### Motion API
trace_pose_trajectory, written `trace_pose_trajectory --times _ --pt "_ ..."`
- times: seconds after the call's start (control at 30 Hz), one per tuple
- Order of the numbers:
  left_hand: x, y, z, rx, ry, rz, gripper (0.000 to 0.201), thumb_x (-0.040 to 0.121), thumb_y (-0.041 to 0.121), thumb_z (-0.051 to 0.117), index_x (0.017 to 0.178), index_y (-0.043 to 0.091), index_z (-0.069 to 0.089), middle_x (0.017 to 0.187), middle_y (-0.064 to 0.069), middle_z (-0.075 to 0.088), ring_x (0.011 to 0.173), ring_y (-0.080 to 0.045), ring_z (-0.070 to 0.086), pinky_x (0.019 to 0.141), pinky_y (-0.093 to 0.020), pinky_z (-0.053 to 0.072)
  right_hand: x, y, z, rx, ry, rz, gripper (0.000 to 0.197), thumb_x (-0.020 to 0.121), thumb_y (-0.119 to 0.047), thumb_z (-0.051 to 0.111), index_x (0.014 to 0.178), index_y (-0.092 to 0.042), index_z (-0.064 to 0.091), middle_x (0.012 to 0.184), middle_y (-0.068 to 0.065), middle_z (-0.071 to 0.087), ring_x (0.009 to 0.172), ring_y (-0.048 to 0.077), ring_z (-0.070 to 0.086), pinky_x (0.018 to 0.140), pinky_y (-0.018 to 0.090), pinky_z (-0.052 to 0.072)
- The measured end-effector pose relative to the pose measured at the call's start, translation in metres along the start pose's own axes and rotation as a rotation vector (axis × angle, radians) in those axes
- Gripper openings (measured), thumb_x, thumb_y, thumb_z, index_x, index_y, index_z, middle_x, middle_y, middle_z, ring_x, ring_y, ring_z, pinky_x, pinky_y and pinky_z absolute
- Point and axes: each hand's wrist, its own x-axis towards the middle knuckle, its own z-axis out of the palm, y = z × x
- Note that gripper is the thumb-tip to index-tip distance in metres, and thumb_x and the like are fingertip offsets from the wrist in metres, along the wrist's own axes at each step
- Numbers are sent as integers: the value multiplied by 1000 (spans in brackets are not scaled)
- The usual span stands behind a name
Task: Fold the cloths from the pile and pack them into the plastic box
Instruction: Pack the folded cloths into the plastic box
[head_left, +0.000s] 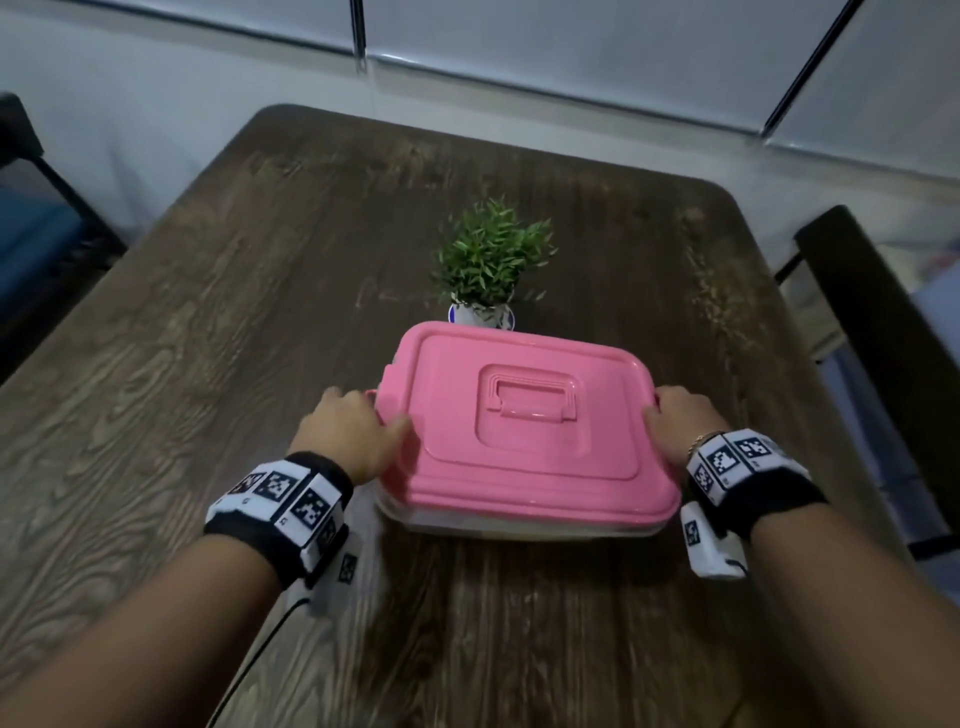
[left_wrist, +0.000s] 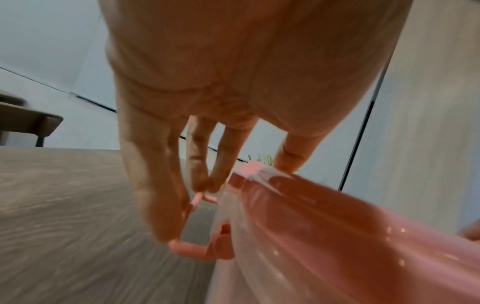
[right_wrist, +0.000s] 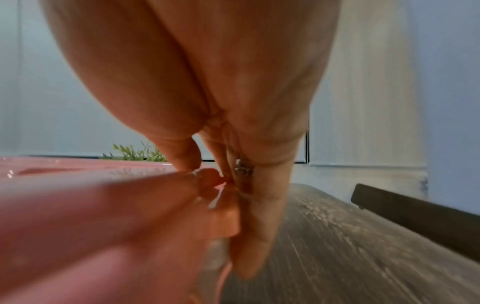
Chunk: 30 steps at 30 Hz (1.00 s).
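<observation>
The plastic box (head_left: 519, 527) has a clear body and stands mid-table with its pink lid (head_left: 530, 415) on top. Pale contents show faintly through the wall, and no loose cloths are in view. My left hand (head_left: 348, 421) is at the box's left end, thumb on the lid and straight fingers (left_wrist: 202, 185) reaching down onto the pink side latch (left_wrist: 192, 250), which sticks out. My right hand (head_left: 680, 415) is at the right end. Its thumb is on the lid (right_wrist: 91, 205) and its straight fingers (right_wrist: 254, 205) press the right latch (right_wrist: 223, 216) against the box.
A small potted plant (head_left: 488, 260) stands just behind the box. The dark wooden table (head_left: 208, 312) stretches wide on both sides. One chair (head_left: 31, 208) is off the left edge and a dark chair (head_left: 872, 338) stands at the right edge.
</observation>
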Motion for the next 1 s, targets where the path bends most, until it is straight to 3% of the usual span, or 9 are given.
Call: trace_pose_trajectory --times 0.23,0.4,0.5,0.6,0.73,0.8,0.9,0.97,1.0 --pt "14 10 1 -168 -30 -94 45 88 49 57 89 5 65 88 -16 70 77 -33 68 73 -36 56 -6 4 3 125 28 -28 26 92 -21 56 113 -8 63 93 12 62 81 27 56 76 29 41" --pt "16 12 2 -328 -132 -58 34 82 39 69 76 5 68 70 -12 71 57 -24 70 59 -33 60 -6 19 4 122 50 -38 28 93 -19 54 117 -8 62 109 19 67 94 35 61 84 34 47" --pt "17 26 12 -395 -198 12 26 80 34 73 76 9 69 72 -9 71 65 -24 71 66 -38 62 -5 36 -2 98 40 -40 27 96 -20 49 118 -11 61 113 20 67 100 39 62 89 40 48" --pt "24 43 18 -372 -219 90 22 81 31 74 88 12 66 85 -6 69 80 -25 68 77 -35 58 -12 57 -12 197 -22 -57 31 97 -16 51 127 -16 58 111 13 67 96 31 63 87 38 48" --pt "34 58 25 -322 -200 146 25 83 37 73 96 18 64 88 -3 66 82 -24 63 72 -31 49 -24 75 -13 212 -80 -28 51 94 -11 55 144 -21 45 114 9 62 97 24 59 88 33 45" --pt "37 65 30 -317 -186 170 33 84 40 71 106 16 66 95 -5 68 89 -24 64 76 -33 51 -21 83 -8 222 -18 40 52 92 -12 57 142 -15 46 120 12 62 104 28 60 95 37 46" --pt "45 75 38 -338 -159 215 41 87 42 65 122 18 64 109 -7 68 107 -27 61 93 -38 51 -16 101 -1 279 18 144 64 89 -17 64 146 -3 39 142 15 52 126 32 53 110 44 40" --pt "48 82 40 -457 -165 223 42 89 39 65 128 23 61 114 -5 69 104 -23 64 93 -37 52 -14 111 2 329 26 168 51 88 -20 66 134 -3 51 135 17 58 120 33 58 106 46 43" --pt "49 85 41 -540 -183 201 43 90 37 66 130 26 58 115 -3 69 97 -20 65 87 -34 54 -14 113 4 383 36 177 43 89 -19 66 127 -5 56 129 17 62 114 33 61 103 48 46"
